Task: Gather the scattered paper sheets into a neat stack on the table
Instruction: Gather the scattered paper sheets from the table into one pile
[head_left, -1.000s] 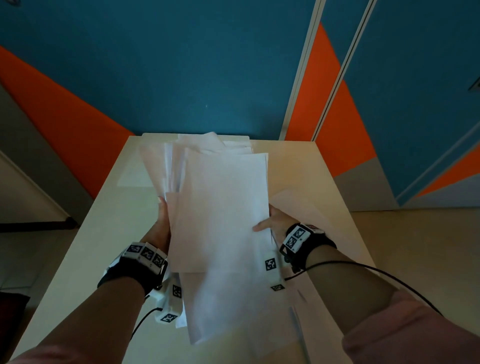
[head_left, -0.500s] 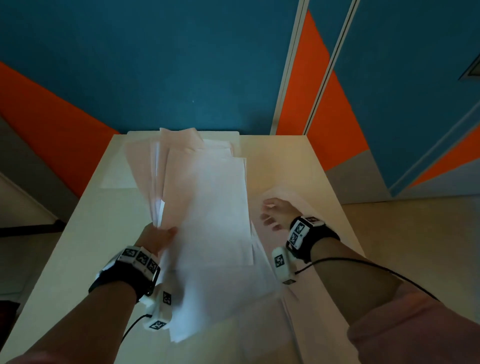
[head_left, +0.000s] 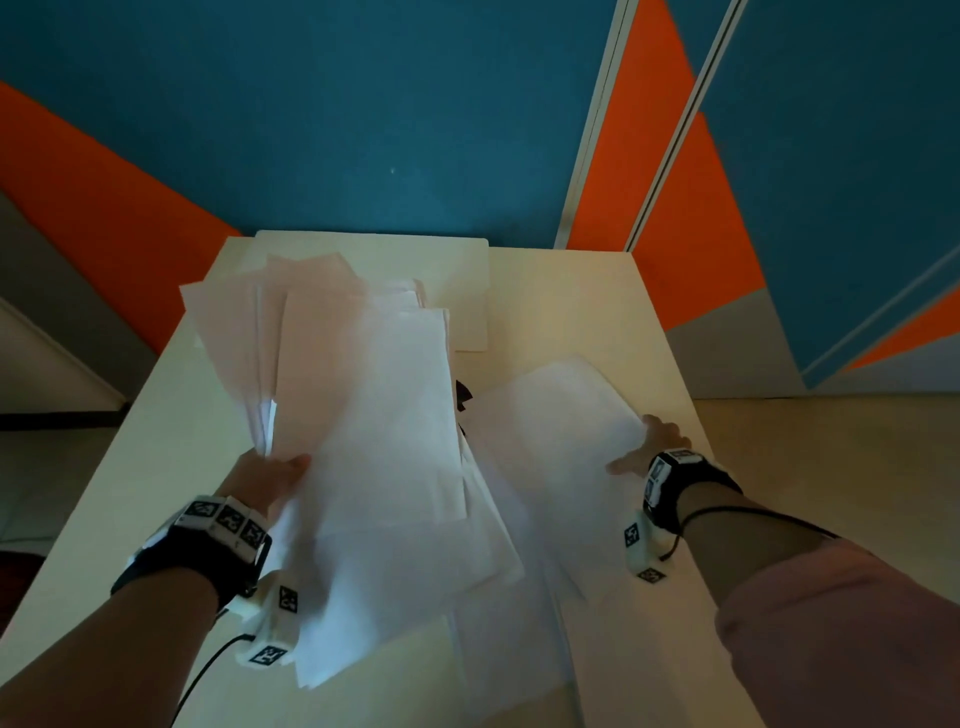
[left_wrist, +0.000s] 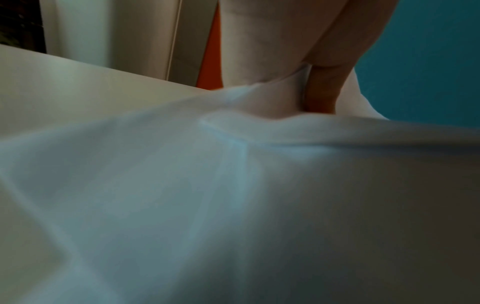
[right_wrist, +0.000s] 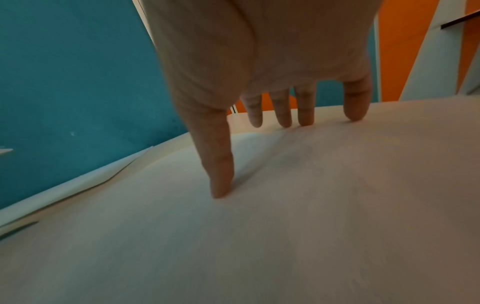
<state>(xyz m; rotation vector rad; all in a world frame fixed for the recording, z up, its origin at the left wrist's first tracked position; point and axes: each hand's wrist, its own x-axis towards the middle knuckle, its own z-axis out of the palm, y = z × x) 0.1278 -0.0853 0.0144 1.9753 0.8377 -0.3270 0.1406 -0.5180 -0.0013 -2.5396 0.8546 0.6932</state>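
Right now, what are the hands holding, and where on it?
The left hand grips the fanned bundle of sheets at its left edge. The right hand holds nothing; its straight fingers press on a loose sheet.

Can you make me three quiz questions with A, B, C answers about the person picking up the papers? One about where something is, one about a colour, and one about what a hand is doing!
1. Where does the loose sheet under the right hand lie?
A. on the floor
B. on the table, right of the bundle
C. against the wall

2. What colour is the sleeve on the right arm?
A. pink
B. green
C. black

3. What is the left hand doing?
A. resting flat on the bare table
B. pointing at the wall
C. gripping a fanned bundle of sheets

Answers: 1 B, the head view shows it flat on the tabletop beside the bundle. 2 A, the cuff looks pale pink. 3 C, the thumb pinches the bundle's lower left edge.
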